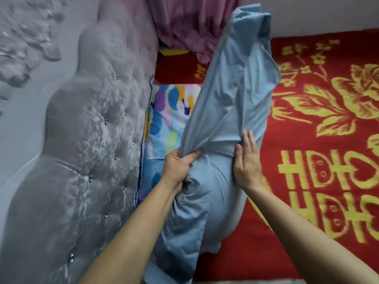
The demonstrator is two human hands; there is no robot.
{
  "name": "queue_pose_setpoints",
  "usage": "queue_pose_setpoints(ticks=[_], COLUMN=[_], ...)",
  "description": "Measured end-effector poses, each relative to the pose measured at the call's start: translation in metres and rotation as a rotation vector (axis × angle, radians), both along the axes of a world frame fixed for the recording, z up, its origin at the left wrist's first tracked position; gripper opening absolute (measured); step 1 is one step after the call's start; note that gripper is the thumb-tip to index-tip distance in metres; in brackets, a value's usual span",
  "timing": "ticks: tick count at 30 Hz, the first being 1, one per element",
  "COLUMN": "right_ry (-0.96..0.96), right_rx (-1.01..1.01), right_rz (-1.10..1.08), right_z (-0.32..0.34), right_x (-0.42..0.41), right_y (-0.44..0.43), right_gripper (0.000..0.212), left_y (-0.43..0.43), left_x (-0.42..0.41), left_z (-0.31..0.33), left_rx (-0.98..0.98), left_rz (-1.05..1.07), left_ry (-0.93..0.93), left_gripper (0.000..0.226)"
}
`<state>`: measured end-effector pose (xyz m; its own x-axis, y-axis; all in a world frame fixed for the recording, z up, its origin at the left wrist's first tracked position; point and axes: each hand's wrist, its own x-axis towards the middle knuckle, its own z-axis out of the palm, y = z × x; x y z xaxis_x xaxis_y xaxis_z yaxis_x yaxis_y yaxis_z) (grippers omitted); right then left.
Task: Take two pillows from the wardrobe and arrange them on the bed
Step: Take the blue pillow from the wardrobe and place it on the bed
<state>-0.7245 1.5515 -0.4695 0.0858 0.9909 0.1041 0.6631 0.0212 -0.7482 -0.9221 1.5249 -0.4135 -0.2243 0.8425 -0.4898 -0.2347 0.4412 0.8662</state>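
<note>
A light blue pillow [207, 203] lies on the bed next to the headboard, its loose cover [235, 83] pulled up long and slack towards the far end. My left hand [177, 168] is closed on a bunched fold of that cover at the pillow's left side. Fingers apart, my right hand [247, 160] presses flat against the pillow's right side. A second pillow [170, 117] with coloured blotches lies under and beyond the blue one, against the headboard, partly hidden.
The grey tufted headboard [92, 140] runs along the left. A red blanket with yellow patterns [320, 140] covers the bed on the right. Pink fabric [184, 23] is heaped at the far end, in front of the wall.
</note>
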Motion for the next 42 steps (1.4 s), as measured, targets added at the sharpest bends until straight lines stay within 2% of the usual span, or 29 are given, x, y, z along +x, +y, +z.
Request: queue_pose_setpoints(ticks=[2,4,6,10,12,15,19,21,23,25,27,28,29,30,33,36,38,40,42], right_ry=[-0.089,-0.271,-0.445,-0.563,-0.591,-0.579,-0.499,-0.389,-0.303,-0.227,0.035,0.201,0.351,0.448,0.465,0.5,0.438,0.237,0.159], right_rx=[-0.064,-0.199,-0.334,-0.366,-0.309,-0.24,-0.182,-0.026,0.093,-0.055,-0.379,-0.51,-0.576,-0.568,-0.315,-0.042,-0.023,-0.187,-0.385], right_rz=[0.111,0.224,0.246,0.297,0.28,0.28,0.274,0.212,0.019,-0.296,-0.58,-0.677,-0.721,-0.723,-0.706,-0.68,-0.643,-0.549,-0.334], right_z=[-0.036,-0.077,-0.114,-0.167,-0.187,-0.206,-0.194,-0.178,-0.163,-0.155,-0.156,-0.156,-0.152,-0.144,-0.115,-0.092,-0.088,-0.103,-0.128], right_x=[-0.026,-0.044,-0.059,-0.106,-0.124,-0.133,-0.135,-0.12,-0.094,-0.063,-0.037,-0.027,-0.02,-0.017,-0.015,-0.015,-0.018,-0.022,-0.019], right_y=[0.002,-0.005,-0.011,-0.015,-0.019,-0.021,-0.014,-0.017,-0.014,-0.006,0.008,0.015,0.021,0.028,0.049,0.074,0.087,0.097,0.097], right_gripper=[0.059,0.067,0.071,0.063,0.061,0.06,0.058,0.05,0.045,0.064,0.095,0.105,0.106,0.097,0.072,0.058,0.062,0.081,0.088], left_y=[0.013,0.024,0.028,0.002,-0.013,-0.006,0.001,0.0,-0.004,-0.003,0.005,0.011,0.019,0.027,0.049,0.062,0.067,0.064,0.054], left_x=[-0.026,-0.049,-0.068,-0.093,-0.101,-0.108,-0.121,-0.128,-0.129,-0.12,-0.109,-0.104,-0.1,-0.096,-0.09,-0.09,-0.097,-0.115,-0.138], left_z=[-0.038,-0.077,-0.109,-0.186,-0.228,-0.265,-0.273,-0.265,-0.25,-0.234,-0.216,-0.207,-0.197,-0.186,-0.15,-0.128,-0.13,-0.155,-0.185], left_rx=[-0.064,-0.134,-0.189,-0.329,-0.393,-0.398,-0.381,-0.251,-0.128,-0.154,-0.287,-0.337,-0.334,-0.267,0.05,0.224,0.16,-0.102,-0.43], left_rz=[-0.039,-0.065,-0.094,-0.313,-0.308,-0.266,-0.284,-0.259,-0.113,0.027,0.108,0.144,0.192,0.257,0.468,0.608,0.633,0.509,0.273], left_ry=[0.082,0.281,0.501,0.916,1.016,1.068,1.029,0.947,0.842,0.816,0.848,0.866,0.867,0.841,0.795,0.811,0.809,0.807,0.788], left_gripper=[0.028,0.05,0.072,0.07,0.069,0.069,0.069,0.077,0.088,0.097,0.104,0.1,0.087,0.072,0.049,0.045,0.053,0.063,0.079])
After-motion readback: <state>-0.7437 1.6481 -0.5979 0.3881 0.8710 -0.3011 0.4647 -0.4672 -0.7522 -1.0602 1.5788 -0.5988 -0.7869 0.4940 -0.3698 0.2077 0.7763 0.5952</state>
